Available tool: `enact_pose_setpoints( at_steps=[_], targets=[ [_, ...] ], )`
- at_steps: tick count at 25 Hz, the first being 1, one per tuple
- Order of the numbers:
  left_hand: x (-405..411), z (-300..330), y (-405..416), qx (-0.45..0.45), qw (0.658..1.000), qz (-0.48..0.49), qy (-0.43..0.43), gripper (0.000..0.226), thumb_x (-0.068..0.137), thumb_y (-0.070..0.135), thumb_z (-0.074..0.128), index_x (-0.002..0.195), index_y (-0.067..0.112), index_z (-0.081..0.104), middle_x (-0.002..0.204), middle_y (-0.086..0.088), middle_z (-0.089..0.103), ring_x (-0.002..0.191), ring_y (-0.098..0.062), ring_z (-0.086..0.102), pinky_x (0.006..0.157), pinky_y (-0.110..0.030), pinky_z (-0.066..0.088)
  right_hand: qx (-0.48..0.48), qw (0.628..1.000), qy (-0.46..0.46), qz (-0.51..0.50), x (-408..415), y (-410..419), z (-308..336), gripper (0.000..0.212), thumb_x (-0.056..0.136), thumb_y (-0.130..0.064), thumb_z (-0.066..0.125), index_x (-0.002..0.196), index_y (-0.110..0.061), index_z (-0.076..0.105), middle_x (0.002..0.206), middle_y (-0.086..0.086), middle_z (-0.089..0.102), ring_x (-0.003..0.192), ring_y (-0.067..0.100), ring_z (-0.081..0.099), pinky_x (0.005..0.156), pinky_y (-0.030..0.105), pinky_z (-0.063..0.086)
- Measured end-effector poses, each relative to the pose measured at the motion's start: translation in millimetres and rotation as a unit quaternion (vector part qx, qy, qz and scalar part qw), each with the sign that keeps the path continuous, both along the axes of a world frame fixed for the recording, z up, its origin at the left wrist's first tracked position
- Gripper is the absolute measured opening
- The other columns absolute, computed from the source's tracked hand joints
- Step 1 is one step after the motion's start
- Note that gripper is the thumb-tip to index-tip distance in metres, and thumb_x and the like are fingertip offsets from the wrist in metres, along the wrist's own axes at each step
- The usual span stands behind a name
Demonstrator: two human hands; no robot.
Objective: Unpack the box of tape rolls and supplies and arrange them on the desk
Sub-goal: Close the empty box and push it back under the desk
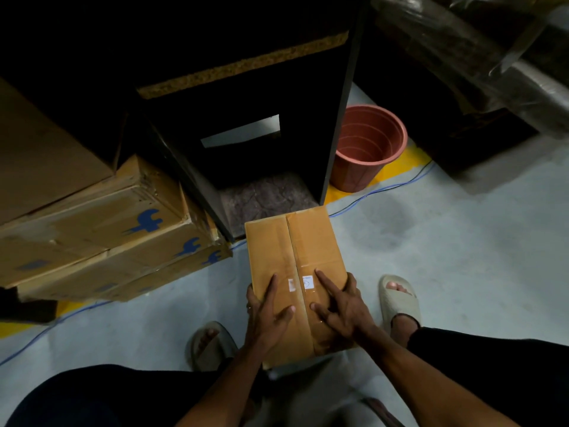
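Box (295, 272) is sitting on the pale floor (446, 257) between the person's feet, roughly dead centre and a bit toward 6 o'clock in the view, far end nosing up to the dark desk (240, 57) that fills 12 o'clock. Makes sense to me: it's parked right by the desk it's supposed to be emptied onto, and low enough that you can lean over it. It's plain brown cardboard, longish, flaps closed with a strip of clear tape down the middle seam and a small white label (300, 284) stuck across that seam, so nothing's unpacked yet by the look of it. Stack of bigger cartons (101, 229) with blue logos sits at 9 o'clock, and a reddish plastic bucket (366, 146) at 1 o'clock next to the desk's side panel, with a thin blue cable (385, 189) trailing across the floor past it. Both hands are on the near end of the lid. Left hand (268, 312) lies flat, fingers straight and spread, a couple curling over the left edge, probably pinning the thing so it won't skid. Right hand (338, 306) has fingers spread too, index stretched toward the label and the thumb pointing in at the tape line, which reads like hunting for a tape edge to pick at. Neither is gripping anything.
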State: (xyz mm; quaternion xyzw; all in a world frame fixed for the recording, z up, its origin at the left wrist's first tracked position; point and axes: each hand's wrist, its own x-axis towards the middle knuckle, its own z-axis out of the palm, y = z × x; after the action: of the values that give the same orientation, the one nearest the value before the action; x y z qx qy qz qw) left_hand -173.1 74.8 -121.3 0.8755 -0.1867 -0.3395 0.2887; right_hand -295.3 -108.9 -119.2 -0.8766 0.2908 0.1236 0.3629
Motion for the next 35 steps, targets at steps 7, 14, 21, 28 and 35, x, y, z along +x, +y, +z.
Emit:
enact_pose_setpoints(
  at_steps=[7, 14, 21, 28, 35],
  targets=[
    [-0.6, 29.8, 11.4, -0.043, 0.997, 0.02, -0.064, 0.089, 0.086, 0.057, 0.063, 0.147, 0.062, -0.002, 0.159, 0.008, -0.015, 0.147, -0.029, 0.015, 0.118, -0.047, 0.024, -0.037, 0.996, -0.076, -0.002, 9.0, 6.4, 28.0, 0.094, 0.07, -0.082, 0.055, 0.146, -0.061, 0.005, 0.152, 0.007, 0.012, 0.127, 0.038, 0.044, 0.102, 0.048, 0.048],
    [71.4, 56.1, -35.7, -0.055, 0.996, 0.023, -0.062, 0.093, 0.075, 0.068, 0.056, 0.15, 0.058, 0.001, 0.162, -0.007, -0.011, 0.148, -0.037, 0.011, 0.118, -0.057, 0.026, -0.039, 0.995, -0.095, -0.009, 79.9, -45.2, 53.0, 0.097, 0.069, -0.074, 0.065, 0.147, -0.058, 0.01, 0.153, 0.007, 0.014, 0.131, 0.039, 0.042, 0.109, 0.049, 0.041],
    [100.9, 25.8, -56.0, -0.005, 0.997, -0.047, -0.066, 0.094, 0.08, 0.06, 0.061, 0.152, 0.051, 0.002, 0.157, -0.002, -0.036, 0.151, -0.037, -0.005, 0.122, -0.051, 0.02, -0.057, 0.998, -0.005, 0.038, 125.3, -81.5, 17.1, 0.104, 0.067, -0.071, 0.066, 0.146, -0.06, -0.002, 0.157, 0.013, -0.011, 0.139, 0.049, 0.02, 0.114, 0.055, 0.032],
    [54.5, 2.6, -55.1, 0.124, 0.939, -0.201, -0.25, 0.147, 0.046, 0.091, 0.057, 0.158, 0.018, -0.004, 0.161, -0.023, -0.021, 0.148, -0.045, -0.018, 0.118, -0.058, -0.004, -0.198, 0.959, -0.051, 0.198, 72.8, -56.4, 1.6, 0.119, 0.064, -0.091, 0.047, 0.157, -0.024, 0.016, 0.161, 0.026, 0.004, 0.147, 0.05, 0.003, 0.112, 0.066, 0.023],
    [55.4, 5.6, -68.2, 0.157, 0.925, -0.222, -0.264, 0.141, 0.039, 0.076, 0.069, 0.155, 0.011, 0.025, 0.161, -0.026, 0.018, 0.147, -0.047, 0.021, 0.112, -0.062, 0.031, -0.224, 0.94, 0.003, 0.257, 81.6, -66.7, 11.9, 0.123, 0.058, -0.066, 0.06, 0.157, -0.021, 0.005, 0.161, 0.027, 0.005, 0.147, 0.05, 0.0, 0.11, 0.069, 0.024]
  ],
)
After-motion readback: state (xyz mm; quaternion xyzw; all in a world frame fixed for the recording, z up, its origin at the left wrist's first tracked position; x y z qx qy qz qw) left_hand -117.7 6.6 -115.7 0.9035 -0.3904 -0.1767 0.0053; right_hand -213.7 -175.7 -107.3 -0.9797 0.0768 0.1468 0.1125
